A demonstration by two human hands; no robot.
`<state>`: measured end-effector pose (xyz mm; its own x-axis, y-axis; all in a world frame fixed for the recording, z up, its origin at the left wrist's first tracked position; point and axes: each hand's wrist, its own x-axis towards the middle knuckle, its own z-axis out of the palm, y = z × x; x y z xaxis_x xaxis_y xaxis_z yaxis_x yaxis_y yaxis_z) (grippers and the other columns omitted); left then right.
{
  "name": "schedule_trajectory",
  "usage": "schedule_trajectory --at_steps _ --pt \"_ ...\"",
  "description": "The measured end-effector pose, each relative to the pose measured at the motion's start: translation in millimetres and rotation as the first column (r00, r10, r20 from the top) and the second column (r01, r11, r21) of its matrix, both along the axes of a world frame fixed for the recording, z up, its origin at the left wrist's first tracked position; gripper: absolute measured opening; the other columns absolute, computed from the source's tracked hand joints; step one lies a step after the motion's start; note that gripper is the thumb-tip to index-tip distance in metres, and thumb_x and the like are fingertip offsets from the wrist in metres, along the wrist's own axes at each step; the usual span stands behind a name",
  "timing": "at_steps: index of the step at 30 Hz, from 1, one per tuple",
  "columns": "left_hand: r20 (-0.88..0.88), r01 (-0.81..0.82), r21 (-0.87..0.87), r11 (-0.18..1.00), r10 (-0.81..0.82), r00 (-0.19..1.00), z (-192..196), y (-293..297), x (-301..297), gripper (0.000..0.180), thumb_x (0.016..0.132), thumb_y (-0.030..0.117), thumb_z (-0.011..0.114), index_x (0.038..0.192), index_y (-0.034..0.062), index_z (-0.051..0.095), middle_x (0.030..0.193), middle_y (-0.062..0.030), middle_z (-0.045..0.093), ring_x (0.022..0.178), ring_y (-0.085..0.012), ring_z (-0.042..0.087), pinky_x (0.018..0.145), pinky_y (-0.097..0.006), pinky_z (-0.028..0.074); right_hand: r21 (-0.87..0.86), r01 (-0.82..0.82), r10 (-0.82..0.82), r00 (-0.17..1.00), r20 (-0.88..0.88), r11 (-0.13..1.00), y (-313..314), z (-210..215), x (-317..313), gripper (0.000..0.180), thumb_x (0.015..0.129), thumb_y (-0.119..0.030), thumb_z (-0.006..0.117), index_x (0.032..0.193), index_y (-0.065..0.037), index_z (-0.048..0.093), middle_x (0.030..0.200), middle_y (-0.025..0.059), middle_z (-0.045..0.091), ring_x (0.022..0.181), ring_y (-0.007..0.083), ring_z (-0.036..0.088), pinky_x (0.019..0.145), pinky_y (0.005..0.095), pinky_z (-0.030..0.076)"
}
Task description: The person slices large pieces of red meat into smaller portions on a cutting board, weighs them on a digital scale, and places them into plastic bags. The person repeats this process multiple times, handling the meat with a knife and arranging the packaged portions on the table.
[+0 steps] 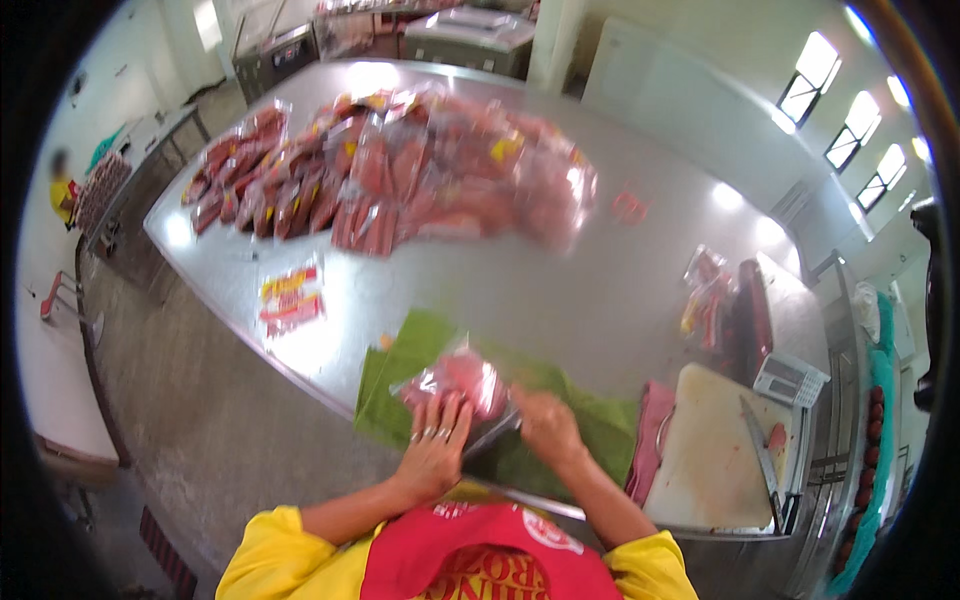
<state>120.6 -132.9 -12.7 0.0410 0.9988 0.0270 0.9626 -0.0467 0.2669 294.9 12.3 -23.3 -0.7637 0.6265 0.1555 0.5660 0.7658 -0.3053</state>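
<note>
Here's the clear bag of pink meat, right in front of me, lying on the green cloth near the close edge of the steel table. My left hand is laid over the near side of it, palm down, fingers stretched forward and slightly parted, pressing rather than gripping. My right hand is curled up at the bag's right side; it's blurred, and I can't tell whether those fingers are clamped on the plastic or merely set against it. The two hands are apart, with the bag between them.

Now, the handling. I'd call this flattening and tidying the pack, and the left palm is the anchor: spread the pressure wide, because a hard fingertip could bunch the soft meat. Rings on those fingers too, so go easy against thin film. The right side wants a light pull, outward and level, smoothing any folds without dragging the contents along. The cloth could ruck up if I shove, so better to press down than push across.

Room to work? The big pile of packs sits well away at the far side, and the printed packets lie off to my left. Over on the right, the knife rests on the cutting board, beyond the pink cloth; best keep the plastic clear of that blade.
</note>
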Motion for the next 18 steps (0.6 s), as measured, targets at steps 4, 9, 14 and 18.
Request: schedule_trajectory --at_steps 4,9,14,18 --pt "0.141 0.113 -0.263 0.958 -0.078 0.987 74.9 7.5 -38.1 0.067 0.079 0.006 0.047 0.142 -0.0022 0.027 0.144 -0.0245 0.030 0.133 -0.0414 0.028 0.109 -0.056 0.019 -0.208 -0.086 0.028 0.964 -0.263 0.974 -12.7 66.7 -0.9 0.033 0.080 -0.009 0.052 0.112 -0.010 0.060 0.075 0.0160 0.062 0.071 0.0323 0.064 0.067 0.0431 0.052" --pt "0.897 0.549 -0.442 0.709 0.349 0.271 93.9 74.5 -103.3 0.054 0.080 0.007 0.047 0.132 -0.0047 0.046 0.121 -0.0109 0.060 0.110 -0.0142 0.056 0.099 -0.028 0.040 -0.676 0.056 -0.158 0.983 -0.090 0.735 40.9 127.1 -24.7 0.024 0.078 -0.015 0.056 0.093 -0.001 0.067 0.085 0.0127 0.068 0.068 0.0161 0.063 0.061 0.0305 0.050" --pt "0.620 0.742 -0.272 0.613 0.701 -0.352 11.3 103.9 -124.4 0.044 0.091 0.019 0.047 0.127 -0.0074 0.049 0.110 -0.0106 0.065 0.089 -0.0161 0.065 0.083 -0.031 0.052 -0.922 -0.343 -0.542 0.817 -0.198 -0.179 77.2 -8.2 -42.2 0.021 0.087 -0.024 0.059 0.094 -0.005 0.064 0.100 0.0075 0.065 0.083 0.0149 0.062 0.065 0.0296 0.053" --pt "0.770 0.319 -0.583 0.747 0.633 -0.075 -45.2 98.2 -126.6 0.042 0.094 0.038 0.052 0.108 0.0005 0.064 0.094 -0.0062 0.069 0.074 -0.0105 0.063 0.070 -0.026 0.051 -0.954 -0.287 -0.601 0.780 -0.177 -0.091 45.3 25.9 -57.4 0.020 0.088 -0.021 0.064 0.096 -0.002 0.065 0.091 0.0074 0.066 0.083 0.0142 0.063 0.070 0.0303 0.054"
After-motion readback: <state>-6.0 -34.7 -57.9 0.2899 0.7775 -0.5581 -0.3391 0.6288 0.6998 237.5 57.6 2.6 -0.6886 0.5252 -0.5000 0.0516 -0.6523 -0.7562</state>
